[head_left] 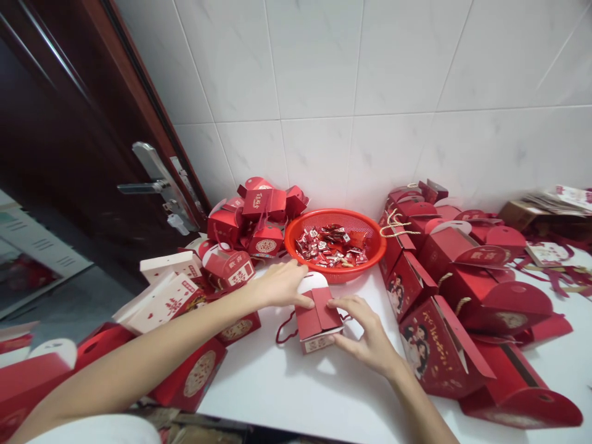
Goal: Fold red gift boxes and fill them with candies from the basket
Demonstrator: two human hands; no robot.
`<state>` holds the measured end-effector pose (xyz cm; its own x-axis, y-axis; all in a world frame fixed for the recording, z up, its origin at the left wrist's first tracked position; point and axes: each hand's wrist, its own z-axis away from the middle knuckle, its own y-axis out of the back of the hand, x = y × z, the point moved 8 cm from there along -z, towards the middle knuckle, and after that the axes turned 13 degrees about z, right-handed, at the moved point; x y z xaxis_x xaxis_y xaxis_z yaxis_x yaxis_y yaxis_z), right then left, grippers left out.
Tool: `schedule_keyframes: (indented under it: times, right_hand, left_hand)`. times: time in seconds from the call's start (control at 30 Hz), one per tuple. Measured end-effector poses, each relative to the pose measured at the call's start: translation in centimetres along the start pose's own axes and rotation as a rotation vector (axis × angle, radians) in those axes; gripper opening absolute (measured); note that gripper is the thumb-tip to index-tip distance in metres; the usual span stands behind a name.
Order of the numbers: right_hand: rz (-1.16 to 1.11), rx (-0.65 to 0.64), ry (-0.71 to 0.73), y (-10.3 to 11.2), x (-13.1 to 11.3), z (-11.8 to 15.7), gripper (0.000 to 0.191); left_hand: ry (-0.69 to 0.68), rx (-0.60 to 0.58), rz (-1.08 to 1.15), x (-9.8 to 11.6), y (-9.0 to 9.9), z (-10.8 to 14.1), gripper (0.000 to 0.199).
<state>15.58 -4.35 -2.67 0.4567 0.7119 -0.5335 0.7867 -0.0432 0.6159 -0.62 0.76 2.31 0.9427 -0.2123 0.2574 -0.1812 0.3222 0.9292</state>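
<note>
A small red paper box (pixel 318 316) stands on the white table in front of the basket, its top flaps folded inward and a white rounded flap raised at its back. A dark red cord hangs at its sides. My left hand (pixel 283 285) reaches over the back left of the box, thumb on the top flap. My right hand (pixel 363 333) holds the box's right side between thumb and fingers. Just behind, a red plastic basket (pixel 296 237) contains many small wrapped sweets (pixel 330 245).
Red and white gift boxes (pixel 266 203) are piled on the left, partly under my left arm. Rows of red boxes (pixel 437 345) line the right side. Ribbons (pixel 550 271) lie far right. A dark door with a handle (pixel 155 176) stands at left; a tiled wall is behind.
</note>
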Motion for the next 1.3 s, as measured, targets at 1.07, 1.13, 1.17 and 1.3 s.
schedule_keyframes:
  times: [1.07, 1.13, 1.17, 1.3]
  right_hand:
    - [0.196, -0.014, -0.312, -2.7, 0.1, 2.1, 0.078]
    - [0.271, -0.010, -0.309, -2.8, -0.8, 2.6, 0.085]
    - [0.303, -0.012, -0.315, -2.9, -1.1, 2.8, 0.087]
    - [0.363, -0.023, -0.333, -2.7, -1.4, 3.1, 0.086]
  left_hand:
    - [-0.094, -0.393, 0.363, 1.3, -4.1, 0.3, 0.033]
    - [-0.122, -0.352, 0.376, 1.4, -4.1, 0.1, 0.031]
    - [-0.140, -0.328, 0.375, 1.5, -4.1, 0.1, 0.030]
    - [-0.182, -0.283, 0.317, 2.0, -3.9, 0.0, 0.028]
